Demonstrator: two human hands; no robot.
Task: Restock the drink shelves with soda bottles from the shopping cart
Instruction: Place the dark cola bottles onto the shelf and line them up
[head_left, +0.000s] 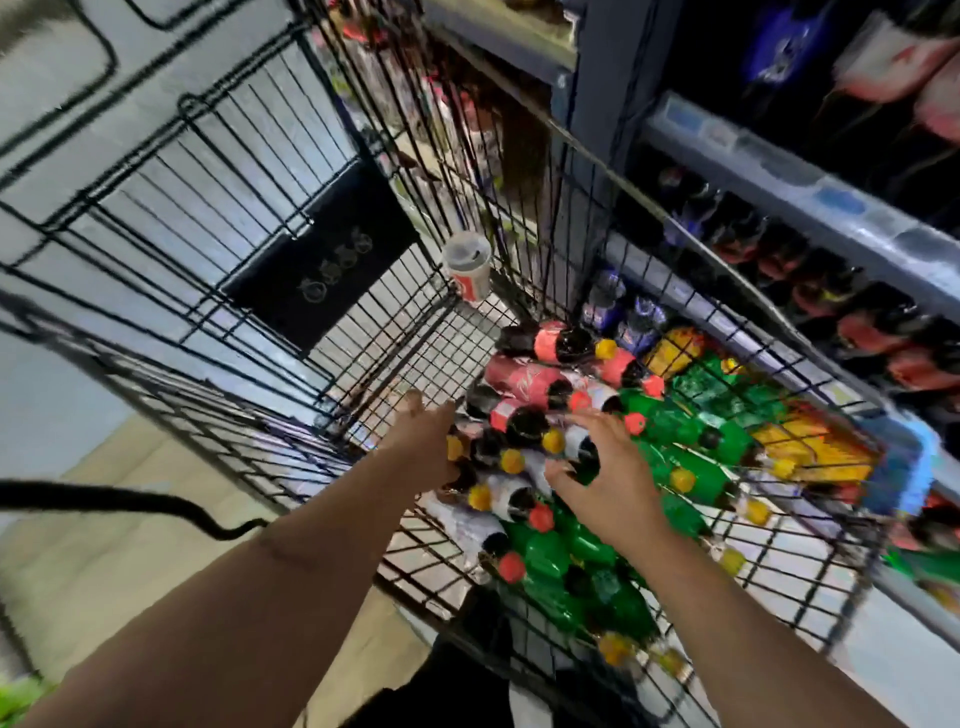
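A black wire shopping cart (291, 171) holds a pile of soda bottles lying on their sides: dark cola bottles with red labels (524, 379), green bottles (691, 431) and orange ones (810, 441). My left hand (426, 441) reaches into the pile's left edge, fingers apart and touching dark bottles with yellow caps (511, 460). My right hand (608, 467) hovers spread over the middle of the pile, its fingers curling around a dark bottle; its grip is not closed. The drink shelves (810, 208) stand to the right, lined with dark bottles.
A white cup (467, 265) stands at the cart's far corner. A black panel (322, 260) hangs on the cart's inner wall. The cart's left half is bare wire floor. A blue shelf rail (883, 239) runs along the right. The picture is blurred by motion.
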